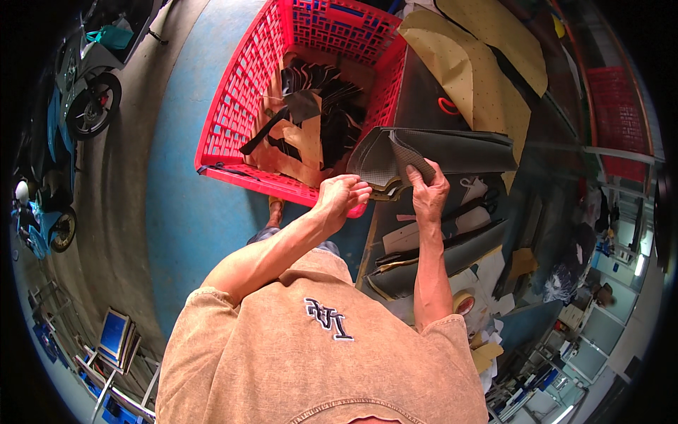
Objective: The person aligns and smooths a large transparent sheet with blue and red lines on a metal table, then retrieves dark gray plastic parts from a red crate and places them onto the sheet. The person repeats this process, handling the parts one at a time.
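Note:
My right hand [429,192] grips the near edge of a dark grey textured sheet [406,152], thumb on top, and its edge curls upward. The sheet looks like synthetic leather or fabric. It belongs to a folded stack of dark sheets [466,150] on the table's edge, with thin yellowish edges showing beneath. Close to the stack's left corner, my left hand [344,196] is closed with its fingers bent; what it holds, if anything, is too small to make out. Behind it stands a red plastic basket [229,124] with dark strips [321,85] and tan pieces [304,148] inside.
Perforated yellow-tan sheets [487,85] cover the table's far side. Black-handled scissors [484,201], another dark roll [445,261], a tape roll [463,303] and paper scraps lie on the near side. Motorbikes [92,106] stand at the left beyond the blue floor [183,141].

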### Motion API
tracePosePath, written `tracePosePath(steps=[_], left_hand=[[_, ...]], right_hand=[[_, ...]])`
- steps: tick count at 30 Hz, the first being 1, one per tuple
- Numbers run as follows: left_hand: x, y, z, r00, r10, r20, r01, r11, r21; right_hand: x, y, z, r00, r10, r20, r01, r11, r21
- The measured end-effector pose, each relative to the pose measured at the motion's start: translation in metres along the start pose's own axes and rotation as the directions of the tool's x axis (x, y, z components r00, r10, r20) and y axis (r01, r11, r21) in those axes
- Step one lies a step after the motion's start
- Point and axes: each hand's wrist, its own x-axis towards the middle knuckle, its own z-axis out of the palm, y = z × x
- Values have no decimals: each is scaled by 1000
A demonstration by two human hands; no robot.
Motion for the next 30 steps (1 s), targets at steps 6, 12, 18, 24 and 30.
tracePosePath(steps=[6, 12, 18, 24, 30], left_hand=[[2, -3, 2, 998, -16, -60, 9, 994, -111], [-3, -1, 6, 996, 69, -49, -69, 998, -2], [-7, 10, 12, 997, 62, -51, -58, 995, 83], [-6, 13, 14, 999, -2, -46, 5, 999, 53], [8, 7, 7, 999, -5, 43, 2, 997, 75]], right_hand=[[-1, -3, 1, 1000, 7, 12, -8, 1000, 22], [-5, 3, 7, 999, -19, 26, 19, 999, -32], [-7, -4, 11, 998, -40, 41, 45, 990, -135], [-8, -6, 12, 997, -66, 48, 73, 982, -174], [-8, -7, 12, 997, -59, 55, 67, 983, -170]])
